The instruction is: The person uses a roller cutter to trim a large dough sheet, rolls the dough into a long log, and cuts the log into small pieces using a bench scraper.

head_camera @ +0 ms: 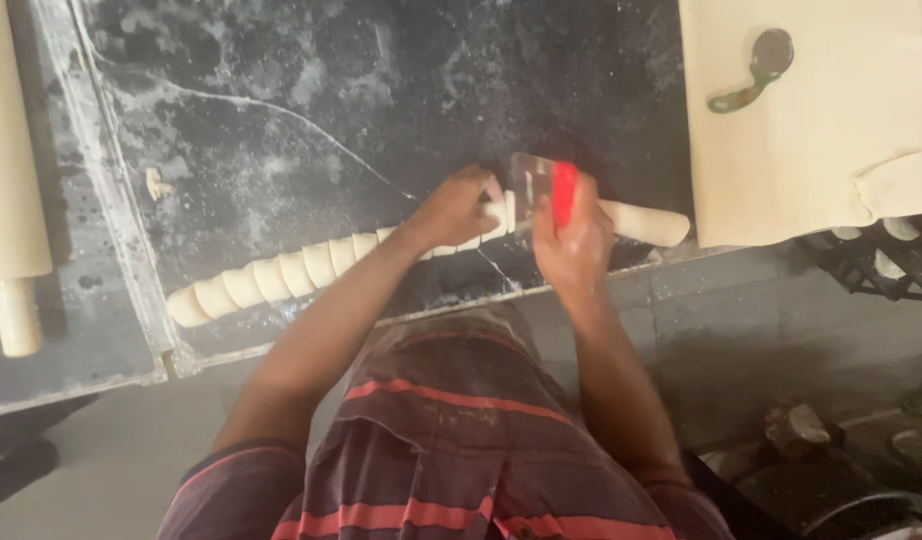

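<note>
A long roll of pale dough (646, 222) lies along the front edge of a dark floured worktop (281, 120). Its left part is cut into several slanted slices (271, 278) that lean on one another. My right hand (573, 240) grips a dough scraper (541, 190) with a red handle and a metal blade, the blade standing on the roll. My left hand (456, 210) presses on the dough just left of the blade, fingers closed over the cut pieces.
A wooden rolling pin (9, 190) lies at the far left. A flat sheet of rolled dough (831, 130) covers the right of the worktop, with a small wheel cutter (756, 72) on it. A black wire rack (881, 265) with dough pieces stands at the right edge.
</note>
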